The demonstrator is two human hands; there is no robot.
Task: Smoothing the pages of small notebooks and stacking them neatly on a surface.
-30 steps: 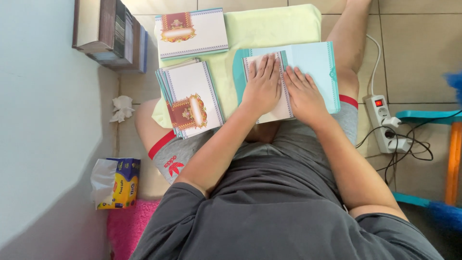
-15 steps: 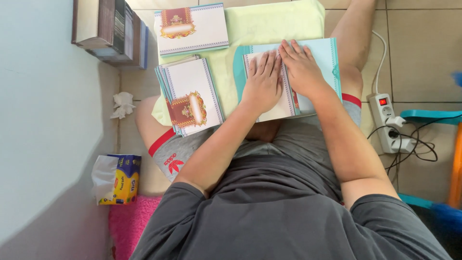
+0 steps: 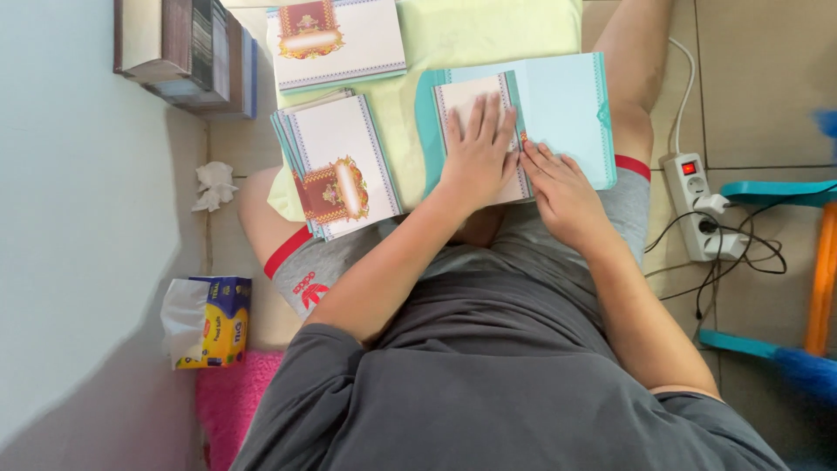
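The left hand (image 3: pixel 475 148) lies flat, fingers spread, gripping nothing, on the folded white card (image 3: pixel 478 131) atop the teal sheet (image 3: pixel 558 109), while the right hand (image 3: pixel 562 192) presses open-palmed at the card's lower right edge.

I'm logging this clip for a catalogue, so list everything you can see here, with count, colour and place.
open card: one, teal with a white insert, on the lap under both hands
card stack: one pile, white with red-gold emblem, on the left thigh
second card stack: one pile, same design, top, on the cloth
cloth: one, pale yellow, under the cards
boxes: one stack, dark, top left by the wall
crumpled tissue: one, white, on the floor
tissue pack: one, blue and yellow, lower left
power strip: one, white, red switch lit, right
left hand: flat on the insert
right hand: at the insert's lower right edge
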